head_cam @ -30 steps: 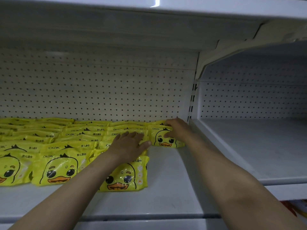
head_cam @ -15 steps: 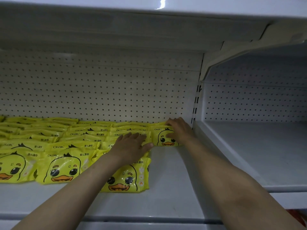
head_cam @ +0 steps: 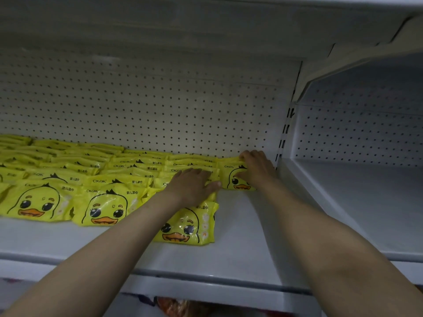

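Single cam, head-worn, wide-angle. Faces fwd and slightly down into a white shelf (head_cam: 240,225), approx. level w/ its deck. Close range: both forearms enter from the bottom edge; left hand (head_cam: 192,186) and right hand (head_cam: 257,169) sit mid-frame at the yellow packs (head_cam: 105,207). Pegboard back wall (head_cam: 160,110) is square-on to the lens. Upper shelf underside (head_cam: 183,26) fills the top, adjoining bay (head_cam: 366,191) the right.

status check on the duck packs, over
Left hand flat on duck packs. Right hand grips end pack, rightmost on the shelf. Nothing in the way.
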A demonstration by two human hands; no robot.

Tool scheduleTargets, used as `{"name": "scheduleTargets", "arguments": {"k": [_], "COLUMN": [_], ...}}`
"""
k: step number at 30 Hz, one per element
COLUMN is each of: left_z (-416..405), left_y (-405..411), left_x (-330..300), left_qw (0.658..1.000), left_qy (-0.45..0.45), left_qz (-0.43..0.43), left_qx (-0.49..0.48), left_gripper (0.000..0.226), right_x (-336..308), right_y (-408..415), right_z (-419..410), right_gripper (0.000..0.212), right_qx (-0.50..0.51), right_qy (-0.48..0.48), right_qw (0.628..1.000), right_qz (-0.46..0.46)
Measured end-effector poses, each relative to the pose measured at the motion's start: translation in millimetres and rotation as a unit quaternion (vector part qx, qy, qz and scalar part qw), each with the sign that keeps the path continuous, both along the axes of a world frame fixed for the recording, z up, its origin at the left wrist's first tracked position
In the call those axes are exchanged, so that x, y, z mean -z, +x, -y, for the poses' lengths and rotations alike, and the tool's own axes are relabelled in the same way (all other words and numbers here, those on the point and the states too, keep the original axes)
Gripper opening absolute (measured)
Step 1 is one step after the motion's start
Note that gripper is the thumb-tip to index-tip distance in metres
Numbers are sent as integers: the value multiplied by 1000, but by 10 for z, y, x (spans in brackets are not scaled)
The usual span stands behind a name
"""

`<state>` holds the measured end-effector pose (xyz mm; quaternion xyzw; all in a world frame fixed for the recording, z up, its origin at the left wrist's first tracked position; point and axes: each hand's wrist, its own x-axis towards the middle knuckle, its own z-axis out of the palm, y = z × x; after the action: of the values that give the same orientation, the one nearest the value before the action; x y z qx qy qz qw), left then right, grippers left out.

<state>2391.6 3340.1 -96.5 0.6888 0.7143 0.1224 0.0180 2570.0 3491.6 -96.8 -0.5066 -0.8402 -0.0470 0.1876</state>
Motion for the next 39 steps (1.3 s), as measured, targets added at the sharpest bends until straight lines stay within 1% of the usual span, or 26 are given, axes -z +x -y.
{"name": "scheduleTargets", "arguments": {"k": [4, 8, 10, 14, 17, 21, 27, 31, 34, 39], "left_z": [89, 332, 528, 1131, 1747, 2659, 4013, 4797, 5238, 5774], "left_y": [-154, -570, -861, -1498, -1941, -2482, -3078, -3462, -3743, -4300], "left_x": [-175, -422, -516, -630, -637, -528, -382, -260, -174, -48], "left_qw": [995, 983, 976, 961, 949, 936, 919, 913, 902, 884], "left_qy": [32, 118, 157, 201, 223, 246, 260, 240, 233, 230], "left_qz": [92, 122, 109, 89, 81, 55, 32, -13, -24, -39], "left_qx": [-22, -72, -101, -165, -208, -246, -295, -328, -363, -404], "left_gripper": [67, 59, 56, 53, 51, 48, 47, 50, 52, 50], "right_x": [-237, -587, -750, -940, -993, -971, -742, -573, -474, -392], "right_y": [-227, -593, -845, -1423, -1859, -2415, -3281, -3872, -4297, -5049], "right_z": [209, 520, 739, 1309, 1841, 2658, 3811, 4439, 4815, 5280], "right_gripper": [54, 55, 57, 54, 51, 52, 50, 50, 51, 50], "right_qx": [-3, -42, -71, -141, -190, -259, -340, -395, -425, -468], "right_qy": [-18, -62, -72, -41, -21, -8, -3, 8, 9, 8], "right_qw": [1000, 997, 995, 989, 981, 965, 937, 914, 900, 881], "right_qz": [7, 17, 7, -15, -32, -47, -76, -89, -92, -68]}}
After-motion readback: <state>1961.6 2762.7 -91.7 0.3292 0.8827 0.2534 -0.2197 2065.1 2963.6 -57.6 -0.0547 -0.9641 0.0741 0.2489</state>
